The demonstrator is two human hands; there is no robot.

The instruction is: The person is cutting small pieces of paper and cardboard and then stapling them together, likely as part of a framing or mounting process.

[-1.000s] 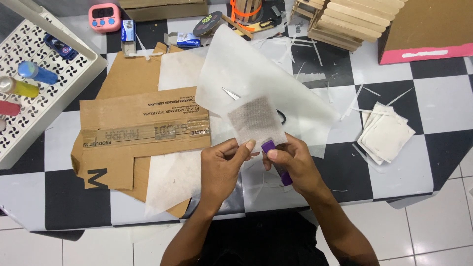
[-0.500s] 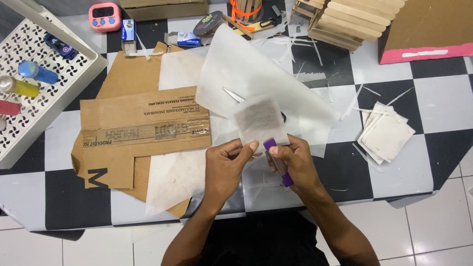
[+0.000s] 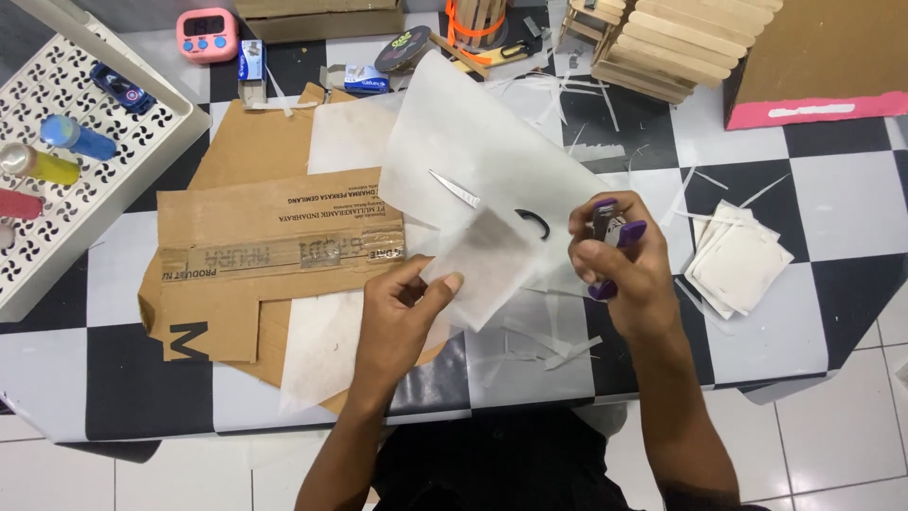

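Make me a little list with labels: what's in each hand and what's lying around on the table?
Left hand: pinches a small square of thin white paper by its corner, fingers shut on it.
Right hand: wrapped around a small purple tool, lifted off the paper.
Under the hands: a big translucent white sheet and flattened brown cardboard.
Right side: a stack of white squares.
Left side: a white perforated tray with small bottles.
Far edge: a pink timer and stacked wooden sticks.
Surface: black and white checked table.
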